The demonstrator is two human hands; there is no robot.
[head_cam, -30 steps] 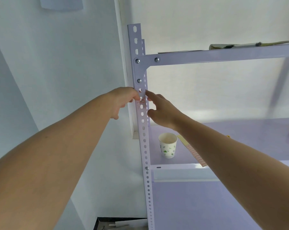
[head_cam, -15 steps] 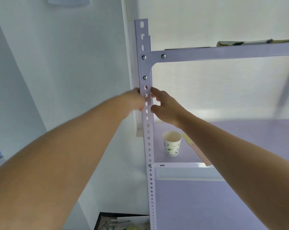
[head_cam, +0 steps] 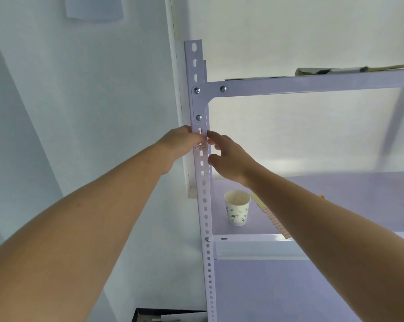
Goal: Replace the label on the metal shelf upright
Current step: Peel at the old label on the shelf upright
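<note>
Both hands have stayed at the pale lilac perforated metal upright point(head_cam: 205, 205), and the left hand point(head_cam: 182, 141) is now sharp rather than blurred. Its curled fingertips meet the upright just above the small reddish label point(head_cam: 201, 146) at frame centre; whether its grip pinches the label cannot be told. The right hand point(head_cam: 228, 156) touches the upright's edge with straight fingers, its grip open.

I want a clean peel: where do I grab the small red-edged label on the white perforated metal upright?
Likely its lower right corner, picked from the front. The small red-edged label lies flat on the face of the white perforated metal upright, so only an edge offers purchase; the left hand covers its upper left, and the right hand is beside it.
</note>
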